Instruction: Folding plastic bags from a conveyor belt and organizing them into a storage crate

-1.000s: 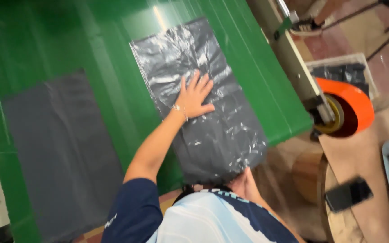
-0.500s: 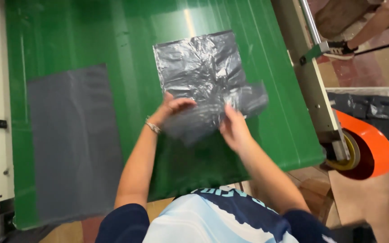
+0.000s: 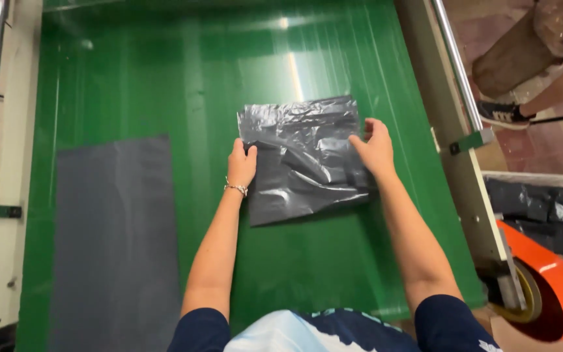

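Between my hands a crumpled grey plastic bag lies folded on the green worktop. A flat grey bag lies well left. Folded black bags fill a tray at right.

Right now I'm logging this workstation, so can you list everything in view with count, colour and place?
Folded plastic bag: one, dark grey, middle of the belt, between both hands.
Flat sheet: one, grey, left on the belt.
Belt: one, green, fills the centre.
Roll: one, orange, lower right.
Stacked bags: dark, in a tray at right.
Shoe: one, dark, upper right; another person's.
Left hand: on the bag's left edge.
Right hand: on its right edge.
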